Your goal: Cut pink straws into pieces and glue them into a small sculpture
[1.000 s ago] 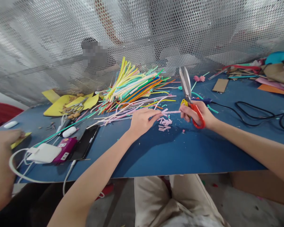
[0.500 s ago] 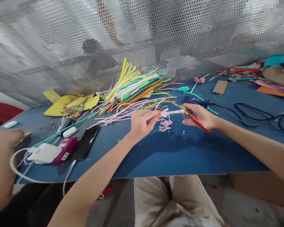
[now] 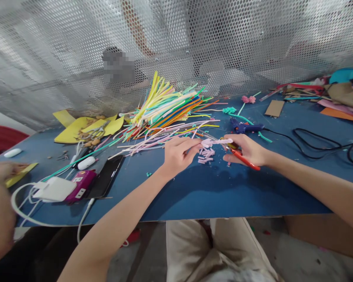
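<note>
Blue table, near edge (image 3: 223, 199): bare in front of the person, apart from small specks
White charger and purple box (image 3: 55, 190) (image 3: 82, 185): at the left, beside a black phone (image 3: 108, 174); not part of the cutting, it seems
Co-worker's hand (image 3: 4, 172): at the far left, by a yellow piece (image 3: 22, 174)
Left hand (image 3: 181, 154): thumb and fingers pinched on one end of the pink strip (image 3: 222, 141), which runs across to the right hand
Right hand (image 3: 248, 149): fingers wrapped on the red-handled scissors (image 3: 243, 158), blades pointing left behind the strip; whether the blades are parted cannot be told
Pink snippets (image 3: 205, 155): a small heap below the strip; judged to be cutting already done, with the strip apparently unfinished
Glue gun (image 3: 248, 127): lying beyond the right hand, held by neither hand
Pale pink stems (image 3: 153, 143): long, loose beyond the left hand; seemingly stock not yet cut
Coloured stem pile (image 3: 167, 107): large and multicoloured, apparently mostly unused
Turquoise cluster and pink cluster (image 3: 229, 110) (image 3: 248, 99): farther back, perhaps pieces already shaped
</note>
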